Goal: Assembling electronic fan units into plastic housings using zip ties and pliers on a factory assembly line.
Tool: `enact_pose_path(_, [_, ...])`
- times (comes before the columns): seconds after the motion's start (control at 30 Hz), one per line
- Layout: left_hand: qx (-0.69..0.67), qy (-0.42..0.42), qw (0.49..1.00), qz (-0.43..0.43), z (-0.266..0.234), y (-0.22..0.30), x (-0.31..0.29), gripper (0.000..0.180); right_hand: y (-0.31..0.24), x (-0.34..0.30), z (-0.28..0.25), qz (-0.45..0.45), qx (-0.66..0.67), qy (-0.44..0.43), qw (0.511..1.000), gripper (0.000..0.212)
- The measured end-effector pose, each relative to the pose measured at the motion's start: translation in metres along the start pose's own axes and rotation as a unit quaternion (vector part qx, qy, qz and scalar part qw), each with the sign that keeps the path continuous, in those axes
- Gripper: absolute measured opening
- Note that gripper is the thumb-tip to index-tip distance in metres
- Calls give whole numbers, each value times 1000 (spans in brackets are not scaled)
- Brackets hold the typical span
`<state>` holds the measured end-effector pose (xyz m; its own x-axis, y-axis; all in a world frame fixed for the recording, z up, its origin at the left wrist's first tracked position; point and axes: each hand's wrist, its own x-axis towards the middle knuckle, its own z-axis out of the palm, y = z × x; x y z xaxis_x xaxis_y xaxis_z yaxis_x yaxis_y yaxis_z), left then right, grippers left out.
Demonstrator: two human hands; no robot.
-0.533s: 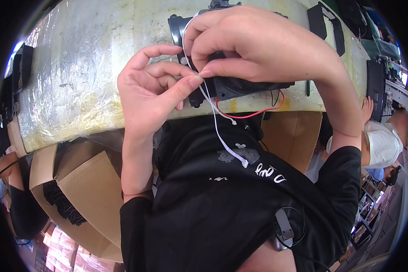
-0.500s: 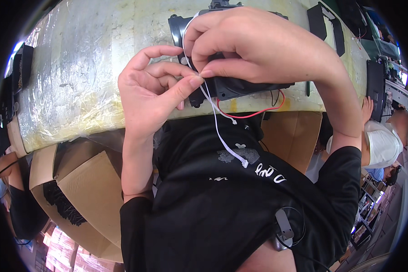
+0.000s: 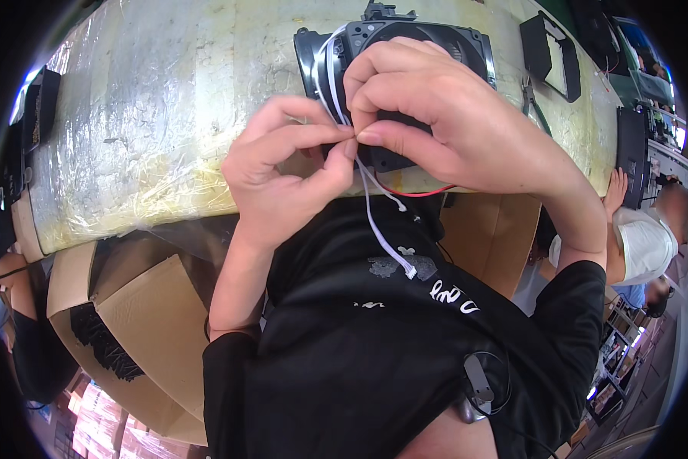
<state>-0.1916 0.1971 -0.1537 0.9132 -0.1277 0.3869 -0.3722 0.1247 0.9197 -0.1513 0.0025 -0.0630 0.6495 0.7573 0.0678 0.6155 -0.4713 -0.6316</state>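
Both hands meet over the near edge of a black plastic housing [image 3: 313, 57] that lies on the table. Thumb and fingers of my left hand [image 3: 283, 164] pinch a white cable [image 3: 382, 236]. Right against them, my right hand [image 3: 428, 115] pinches the cable at the same spot. Whether anything small sits between the fingertips is hidden. Below the hands, the cable's two ends hang in front of my black shirt, each with a small white connector [image 3: 410, 271]. Above, the cable loops up over the housing's left part. A red wire [image 3: 413, 194] curves out from under the housing.
Pliers [image 3: 533, 103] and a black rectangular frame [image 3: 550, 57] lie right of the housing. Clear film covers the table [image 3: 152, 99]. An open cardboard box [image 3: 152, 321] stands below the table's edge at left, another box [image 3: 489, 229] at right. A person in white [image 3: 642, 241] is at far right.
Both hands have shifted slightly right and nearer to me, still pinching the cable. More of the housing and the pliers now show.
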Motion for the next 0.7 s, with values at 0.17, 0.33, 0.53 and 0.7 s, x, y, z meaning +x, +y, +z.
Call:
enact_pose_path(0.17, [142, 70, 984, 81, 0, -15, -4, 20, -2, -2, 4, -20, 41, -23, 999, 8])
enact_pose_path(0.33, [41, 123, 992, -5, 4, -12, -2, 25, 0, -8, 13, -46, 44, -8, 998, 8])
enact_pose_path(0.53, [62, 3, 996, 61, -7, -9, -11, 24, 4, -7, 18, -67, 65, 37, 995, 8])
enact_pose_path(0.7, [86, -26, 993, 79, -5, -12, -3, 20, 5, -10, 19, -67, 55, 64, 994, 7])
